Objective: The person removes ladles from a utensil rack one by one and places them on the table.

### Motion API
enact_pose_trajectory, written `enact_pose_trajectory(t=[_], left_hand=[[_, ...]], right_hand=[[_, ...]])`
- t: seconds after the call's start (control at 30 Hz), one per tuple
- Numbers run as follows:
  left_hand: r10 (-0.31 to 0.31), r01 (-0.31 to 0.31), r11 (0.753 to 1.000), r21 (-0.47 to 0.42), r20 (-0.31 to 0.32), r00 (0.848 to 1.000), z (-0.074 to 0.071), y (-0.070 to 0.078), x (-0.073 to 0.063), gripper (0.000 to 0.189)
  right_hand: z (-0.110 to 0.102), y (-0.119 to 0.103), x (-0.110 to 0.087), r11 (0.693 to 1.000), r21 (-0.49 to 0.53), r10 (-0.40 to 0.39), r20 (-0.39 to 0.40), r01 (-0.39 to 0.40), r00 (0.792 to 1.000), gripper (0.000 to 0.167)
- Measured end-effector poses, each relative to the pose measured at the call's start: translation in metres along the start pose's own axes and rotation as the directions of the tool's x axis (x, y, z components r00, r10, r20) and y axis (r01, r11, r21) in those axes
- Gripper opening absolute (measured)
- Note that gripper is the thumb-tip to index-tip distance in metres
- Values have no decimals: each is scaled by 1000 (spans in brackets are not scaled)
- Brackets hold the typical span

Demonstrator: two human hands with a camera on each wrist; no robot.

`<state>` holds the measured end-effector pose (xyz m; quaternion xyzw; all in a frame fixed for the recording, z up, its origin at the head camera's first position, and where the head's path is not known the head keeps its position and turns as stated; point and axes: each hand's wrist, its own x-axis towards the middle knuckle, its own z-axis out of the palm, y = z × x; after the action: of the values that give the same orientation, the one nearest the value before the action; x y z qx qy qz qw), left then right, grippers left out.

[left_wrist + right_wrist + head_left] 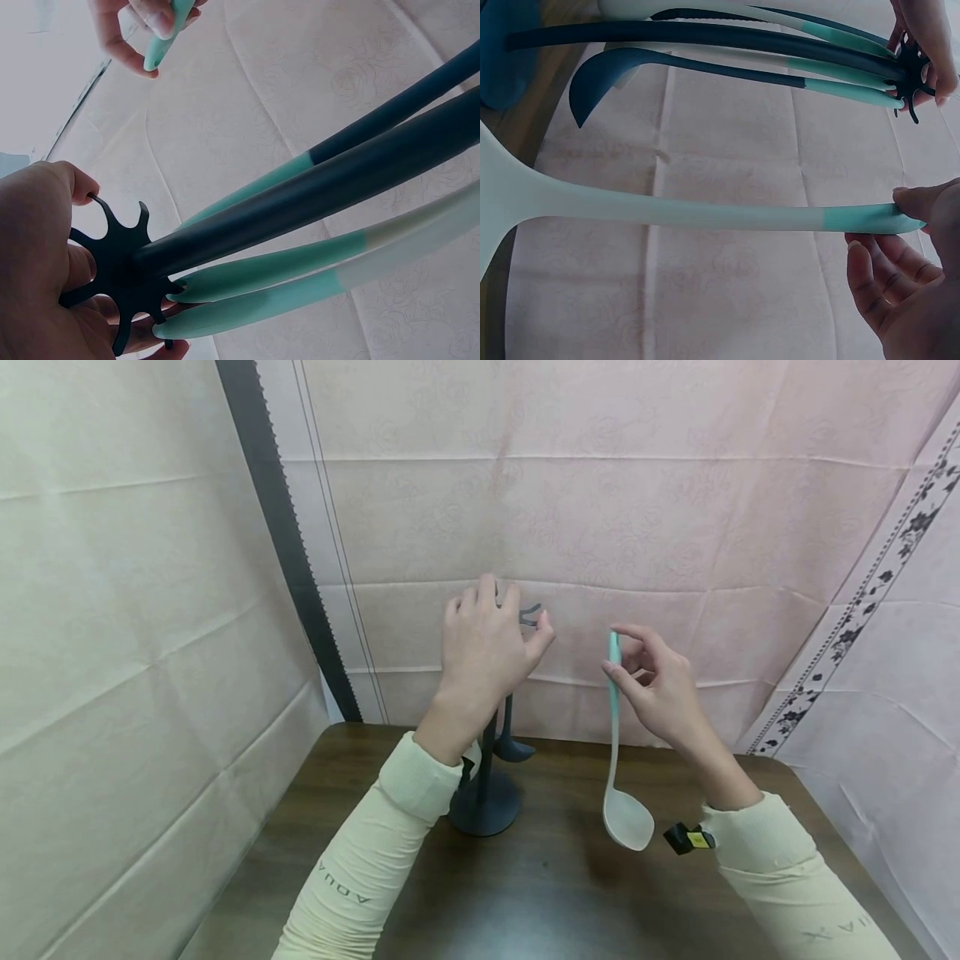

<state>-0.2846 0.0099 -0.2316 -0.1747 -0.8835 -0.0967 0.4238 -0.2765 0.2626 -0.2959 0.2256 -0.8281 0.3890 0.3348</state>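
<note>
Between thumb and fingertips, my right hand (658,681) pinches the teal handle end of a pale ladle (628,820), which hangs bowl down in front of the table's back half. My left hand (483,639) is spread over the top of a dark utensil stand (486,810). In the left wrist view its thumb and fingers hold the ring of curved hooks (116,266) from above. Several teal-ended utensils hang around the pole, among them a dark ladle (604,79); my left hand and forearm cover part of them in the head view.
The stand's round base sits on a brown wooden table (540,877), left of the pale ladle. Behind the table hangs a light patterned cloth (600,527), with another cloth (135,652) along the left side.
</note>
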Motion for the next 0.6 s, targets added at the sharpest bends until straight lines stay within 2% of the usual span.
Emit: enact_pose_trajectory(t=[0.2,0.6], left_hand=[[-7,7,1000,5,9,1000,0,0,0,46],[-10,9,1000,25,21,1000,-1,1,1,48]], right_hand=[[-1,2,-1,1000,-22,-2,-10,2,1000,48],[-5,14,-10,997,-62,44,25,-43,999,43]])
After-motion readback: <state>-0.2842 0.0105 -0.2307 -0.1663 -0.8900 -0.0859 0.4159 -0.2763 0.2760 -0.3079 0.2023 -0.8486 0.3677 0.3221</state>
